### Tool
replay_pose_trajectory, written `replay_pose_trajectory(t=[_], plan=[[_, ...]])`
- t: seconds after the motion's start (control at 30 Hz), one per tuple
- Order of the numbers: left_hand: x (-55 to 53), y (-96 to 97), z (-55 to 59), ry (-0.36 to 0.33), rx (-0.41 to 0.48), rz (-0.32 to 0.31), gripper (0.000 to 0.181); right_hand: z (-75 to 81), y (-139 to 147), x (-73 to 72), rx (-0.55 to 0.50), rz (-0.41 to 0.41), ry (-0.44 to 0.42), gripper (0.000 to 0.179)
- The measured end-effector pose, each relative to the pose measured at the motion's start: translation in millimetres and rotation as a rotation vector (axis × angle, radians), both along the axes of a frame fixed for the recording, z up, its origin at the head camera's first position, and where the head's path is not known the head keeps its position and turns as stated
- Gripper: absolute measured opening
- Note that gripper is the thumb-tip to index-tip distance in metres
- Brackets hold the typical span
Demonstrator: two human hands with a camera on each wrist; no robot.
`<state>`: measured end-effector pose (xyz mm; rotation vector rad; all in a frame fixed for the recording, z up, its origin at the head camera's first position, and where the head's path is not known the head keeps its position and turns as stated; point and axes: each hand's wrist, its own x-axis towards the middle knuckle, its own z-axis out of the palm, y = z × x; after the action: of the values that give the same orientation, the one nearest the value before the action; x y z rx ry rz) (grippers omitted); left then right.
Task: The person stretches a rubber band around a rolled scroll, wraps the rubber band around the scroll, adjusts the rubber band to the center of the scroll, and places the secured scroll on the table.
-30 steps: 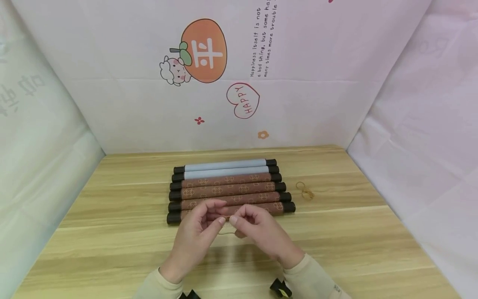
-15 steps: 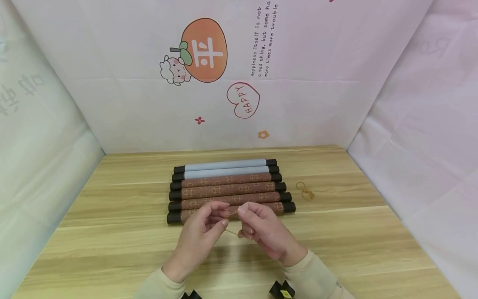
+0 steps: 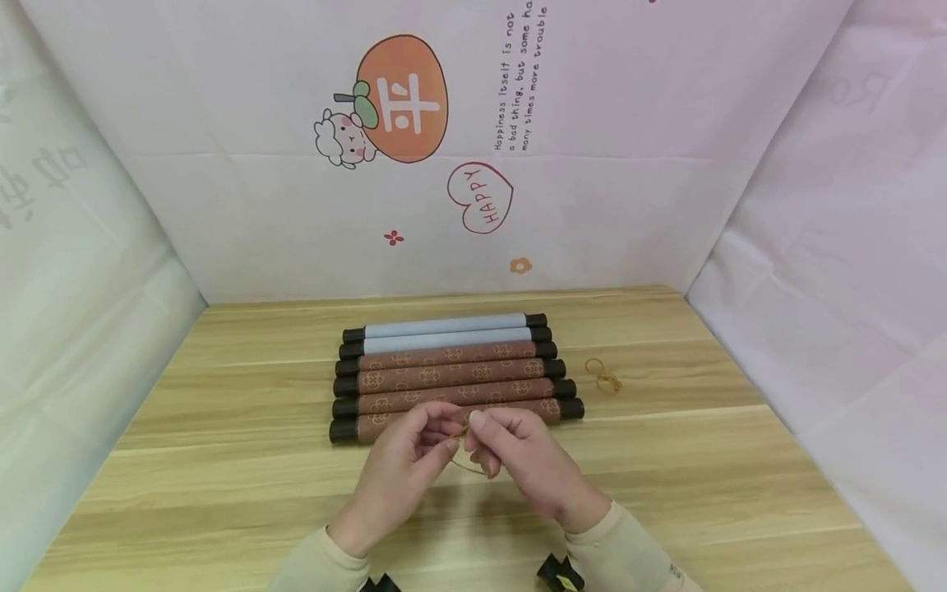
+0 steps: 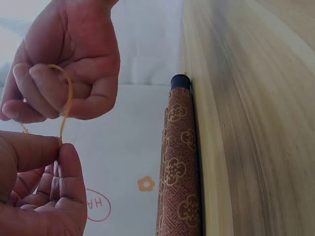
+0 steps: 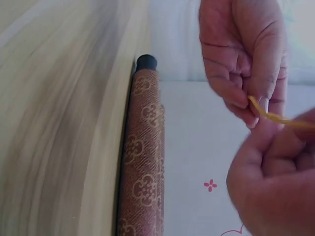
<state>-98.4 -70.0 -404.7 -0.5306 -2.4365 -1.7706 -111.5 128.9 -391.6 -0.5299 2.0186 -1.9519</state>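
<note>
A thin yellow cord (image 4: pixel 70 93) runs between my two hands. My left hand (image 3: pixel 403 464) pinches it between thumb and forefinger. In the left wrist view the cord curves up from that pinch to the curled fingers of my right hand (image 3: pixel 536 460), which grips another part of it. Seen from the right wrist, a doubled stretch of cord (image 5: pixel 275 118) spans the short gap between the hands. Just beyond them lies the nearest rolled scroll (image 3: pixel 376 423), brown with gold flower patterns and black end knobs, partly hidden by my fingers.
More scrolls lie side by side behind it, several brown and two pale blue (image 3: pixel 447 327). Right of them a small loose tangle of yellow cord (image 3: pixel 608 381) rests on the wooden table (image 3: pixel 710 460). White printed cloth (image 3: pixel 592 205) encloses the back and sides.
My right hand has drawn slightly right from the left hand, and its fingers have turned and curled on the cord. The left hand has shifted a little right. The scrolls stay put.
</note>
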Motion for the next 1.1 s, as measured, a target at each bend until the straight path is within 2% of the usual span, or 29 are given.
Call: replay_pose_trajectory(t=[0.07, 0.17, 0.27, 0.6, 0.73, 0.83, 1.03, 1.1], plan=[[-0.4, 1.9, -0.9, 0.001, -0.003, -0.024, 0.031, 1.2, -0.5, 0.4, -0.099, -0.032, -0.021, 0.04], [-0.8, 5.1, -0.7, -0.023, -0.003, -0.042, 0.031, 1.1, -0.4, 1.1, -0.219, -0.039, -0.046, 0.033], [-1.4, 7.6, 0.2, -0.05, -0.016, -0.051, 0.031, 0.7, 1.2, 1.6, -0.275, -0.026, -0.068, 0.03], [-7.4, 10.2, 3.4, -0.013, -0.094, -0.074, 0.035, 4.0, 15.5, 0.0, -0.168, -0.11, -0.032, 0.033], [-13.2, 9.4, 3.3, 0.013, -0.143, -0.089, 0.039, 3.4, 25.7, -1.7, -0.139, -0.12, 0.012, 0.036], [-19.8, 8.4, 2.2, 0.054, -0.254, -0.074, 0.045, 3.3, 32.4, -2.8, -0.103, -0.138, 0.038, 0.036], [-35.5, 9.3, -4.3, 0.21, -0.695, -0.007, 0.069, 5.4, 41.5, -4.2, -0.009, -0.184, 0.023, 0.037], [-40.9, 11.0, -7.3, 0.255, -0.805, 0.0, 0.075, 5.8, 43.6, -4.7, 0.013, -0.194, 0.016, 0.037]])
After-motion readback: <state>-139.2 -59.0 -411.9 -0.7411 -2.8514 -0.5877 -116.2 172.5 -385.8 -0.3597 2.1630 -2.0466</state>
